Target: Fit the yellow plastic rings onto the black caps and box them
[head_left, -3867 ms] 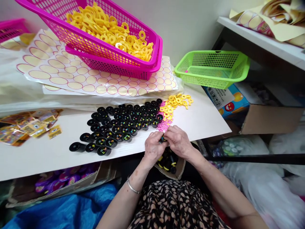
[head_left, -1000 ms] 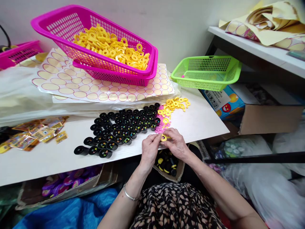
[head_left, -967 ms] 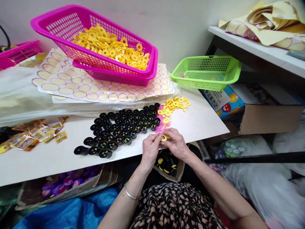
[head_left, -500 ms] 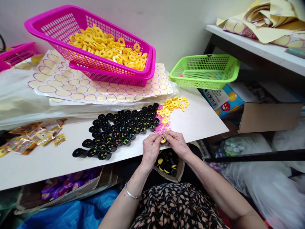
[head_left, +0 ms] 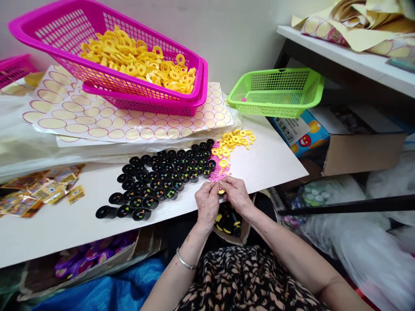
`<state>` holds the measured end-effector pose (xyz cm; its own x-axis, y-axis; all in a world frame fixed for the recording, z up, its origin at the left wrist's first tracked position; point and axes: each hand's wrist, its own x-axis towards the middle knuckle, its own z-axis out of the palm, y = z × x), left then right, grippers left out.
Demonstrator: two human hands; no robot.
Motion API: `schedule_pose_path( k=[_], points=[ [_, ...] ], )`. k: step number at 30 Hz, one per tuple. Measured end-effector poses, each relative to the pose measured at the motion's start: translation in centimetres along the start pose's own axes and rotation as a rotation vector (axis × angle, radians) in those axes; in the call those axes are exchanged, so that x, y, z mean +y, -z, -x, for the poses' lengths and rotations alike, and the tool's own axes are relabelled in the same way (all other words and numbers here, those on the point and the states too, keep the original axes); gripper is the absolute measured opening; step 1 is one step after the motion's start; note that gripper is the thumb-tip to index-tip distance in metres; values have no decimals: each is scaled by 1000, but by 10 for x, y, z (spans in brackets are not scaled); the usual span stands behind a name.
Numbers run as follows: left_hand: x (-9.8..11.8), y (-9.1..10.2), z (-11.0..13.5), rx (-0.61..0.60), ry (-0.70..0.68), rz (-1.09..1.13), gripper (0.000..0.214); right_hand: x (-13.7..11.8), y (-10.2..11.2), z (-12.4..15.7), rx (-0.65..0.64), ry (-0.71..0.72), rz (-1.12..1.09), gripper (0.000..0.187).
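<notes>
At the table's front edge, my left hand [head_left: 206, 202] and my right hand [head_left: 236, 195] meet, fingertips closed on a small yellow ring [head_left: 221, 191] between them. Something dark shows at the ring's middle; what lies beneath is hidden by my fingers. Just beyond my fingertips are spread small pink beads [head_left: 218, 173]. A loose pile of yellow rings [head_left: 238, 139] lies behind the beads. To the left stand several rows of small black cups [head_left: 151, 202], many with coloured bits inside.
A magenta basket [head_left: 145, 93] full of yellow rings sits on sticker sheets [head_left: 106, 133] at the back. A green basket [head_left: 275, 108] stands back right. Gold cards [head_left: 48, 190] lie at left. Below the edge, a box [head_left: 244, 237] holds black-and-yellow pieces. A shelf [head_left: 324, 43] juts in right.
The whole view has shifted slightly with my head. My hands stay together at the table edge, still pinching the yellow ring.
</notes>
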<state>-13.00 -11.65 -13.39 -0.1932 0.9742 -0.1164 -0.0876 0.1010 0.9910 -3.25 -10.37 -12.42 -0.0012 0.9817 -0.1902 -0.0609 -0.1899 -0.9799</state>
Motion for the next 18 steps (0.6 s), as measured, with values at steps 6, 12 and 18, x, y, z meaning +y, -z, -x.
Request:
schedule_pose_path(
  k=[6, 12, 18],
  points=[
    [12, 4, 1, -66, 107, 74, 16, -2, 11, 7, -140, -36, -31, 28],
    [21, 8, -5, -131, 239, 110, 18, -9, 19, 5, -250, -61, 49, 31],
    [12, 10, -11, -133, 95, -42, 24, -24, 21, 6, -300, 92, 345, 14]
  ],
)
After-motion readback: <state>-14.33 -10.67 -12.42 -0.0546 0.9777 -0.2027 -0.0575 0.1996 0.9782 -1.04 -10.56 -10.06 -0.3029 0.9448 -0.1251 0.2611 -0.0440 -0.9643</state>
